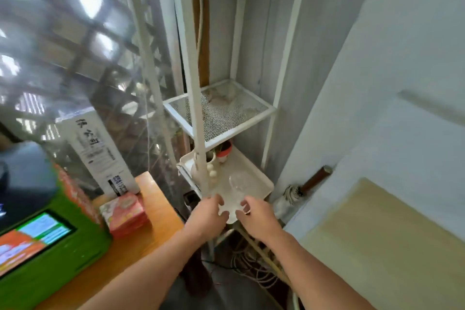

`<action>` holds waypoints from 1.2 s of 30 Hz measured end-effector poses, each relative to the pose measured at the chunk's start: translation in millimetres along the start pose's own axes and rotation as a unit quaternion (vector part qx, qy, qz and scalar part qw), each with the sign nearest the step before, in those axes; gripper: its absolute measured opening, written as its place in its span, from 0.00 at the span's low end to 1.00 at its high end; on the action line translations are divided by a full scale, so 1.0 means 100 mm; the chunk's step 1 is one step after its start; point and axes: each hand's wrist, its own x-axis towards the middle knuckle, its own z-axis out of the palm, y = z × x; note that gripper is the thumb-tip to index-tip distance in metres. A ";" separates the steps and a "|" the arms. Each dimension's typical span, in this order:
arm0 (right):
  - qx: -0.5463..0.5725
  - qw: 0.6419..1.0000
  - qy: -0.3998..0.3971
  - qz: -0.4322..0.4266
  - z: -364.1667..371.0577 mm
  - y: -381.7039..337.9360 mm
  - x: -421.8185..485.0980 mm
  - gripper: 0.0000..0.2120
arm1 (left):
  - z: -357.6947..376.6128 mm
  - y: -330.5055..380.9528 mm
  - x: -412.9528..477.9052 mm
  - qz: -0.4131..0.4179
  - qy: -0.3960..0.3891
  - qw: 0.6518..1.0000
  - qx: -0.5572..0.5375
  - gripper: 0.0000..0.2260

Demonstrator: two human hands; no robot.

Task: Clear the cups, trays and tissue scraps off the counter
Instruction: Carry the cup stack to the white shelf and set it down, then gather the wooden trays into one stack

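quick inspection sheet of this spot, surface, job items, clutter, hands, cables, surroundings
surface: white tray on the low tier of a white metal rack; wooden counter at left.
job's things: clear glass cup upright on the tray; tissue scraps nothing seen.
clutter: small white and red pots at the tray's back; mesh shelf above.
grippers: left hand and right hand at the tray's near edge; grip cannot be told.
cables: tangle of cables on the floor under the rack.
surroundings: green payment terminal, red packets, white box, window behind.
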 end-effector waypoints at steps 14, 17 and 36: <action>-0.093 0.985 -0.052 -0.138 1.06 -1.51 -1.82 0.11 | -0.80 -1.51 -2.58 -0.061 0.139 0.988 0.011 0.11; -0.118 0.972 -0.093 -0.182 1.49 -1.90 -2.12 0.12 | -0.91 -1.97 -3.13 -0.100 0.161 0.982 0.012 0.12; -0.212 0.878 -0.253 -0.346 3.44 -3.70 -3.22 0.13 | -1.44 -3.67 -5.28 -0.350 0.258 0.896 -0.085 0.09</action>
